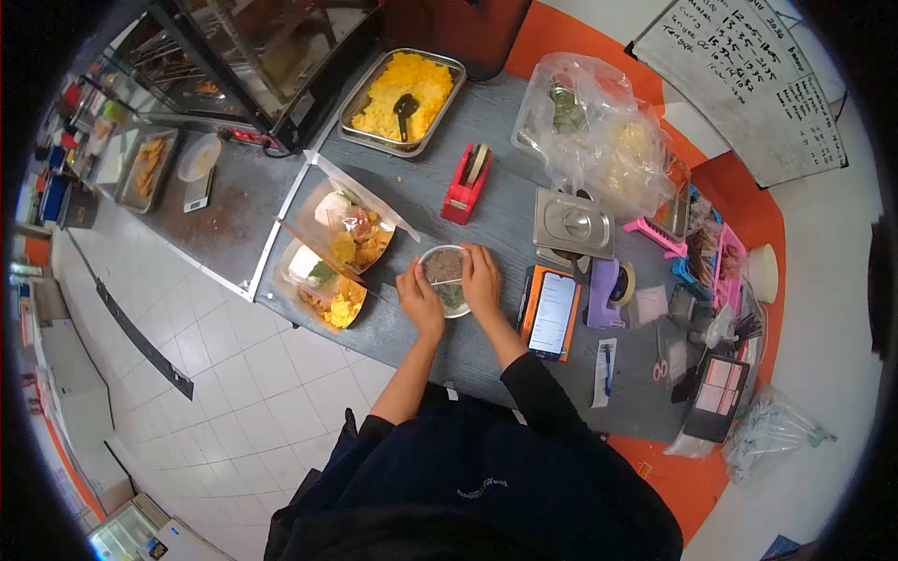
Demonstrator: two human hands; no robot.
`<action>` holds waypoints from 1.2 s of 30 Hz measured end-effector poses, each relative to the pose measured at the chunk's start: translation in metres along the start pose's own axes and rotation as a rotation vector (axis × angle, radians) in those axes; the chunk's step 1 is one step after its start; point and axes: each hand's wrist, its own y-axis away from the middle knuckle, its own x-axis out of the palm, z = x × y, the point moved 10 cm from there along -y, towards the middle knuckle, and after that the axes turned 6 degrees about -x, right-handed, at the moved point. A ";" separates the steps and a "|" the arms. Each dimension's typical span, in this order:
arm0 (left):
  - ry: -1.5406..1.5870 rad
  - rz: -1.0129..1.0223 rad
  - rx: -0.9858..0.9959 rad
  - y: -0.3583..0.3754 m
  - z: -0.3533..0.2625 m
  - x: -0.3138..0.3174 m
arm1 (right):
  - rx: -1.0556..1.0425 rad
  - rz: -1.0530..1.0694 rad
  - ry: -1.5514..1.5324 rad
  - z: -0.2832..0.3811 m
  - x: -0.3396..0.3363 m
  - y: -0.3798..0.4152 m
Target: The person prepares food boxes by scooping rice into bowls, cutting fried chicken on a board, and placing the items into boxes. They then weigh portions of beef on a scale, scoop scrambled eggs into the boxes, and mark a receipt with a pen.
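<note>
A round, lidded takeaway bowl (443, 266) sits on the grey table in front of me. Through its clear top I see something brown in one half and green leaves in the other, with a pale strip across the middle. My left hand (420, 297) grips the bowl's left rim with curled fingers. On the opposite side, my right hand (481, 280) is wrapped round the right edge. Left of the bowl stand two open paper food boxes (367, 192) holding rice, yellow egg and other food. Beyond the bowl is a red tape dispenser (460, 198).
A metal tray of yellow food (382, 89) with a black spoon lies at the back. To the right are a lidded steel container (572, 224), a phone (552, 313) on a box, a purple tape dispenser (603, 297) and plastic bags (599, 131). A glass display case (234, 65) stands back left.
</note>
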 end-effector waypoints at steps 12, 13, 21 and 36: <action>0.144 0.252 -0.029 -0.026 0.015 0.016 | 0.012 0.266 -0.024 -0.009 0.038 -0.027; 0.185 0.300 -0.062 -0.028 0.018 0.021 | -0.011 0.353 -0.085 -0.012 0.050 -0.026; 0.290 0.219 -0.073 -0.032 0.017 0.017 | 0.124 -0.039 -0.489 -0.002 0.001 -0.043; 0.254 0.363 -0.117 -0.009 0.015 0.042 | 0.145 -0.405 -2.929 0.122 -0.220 -0.116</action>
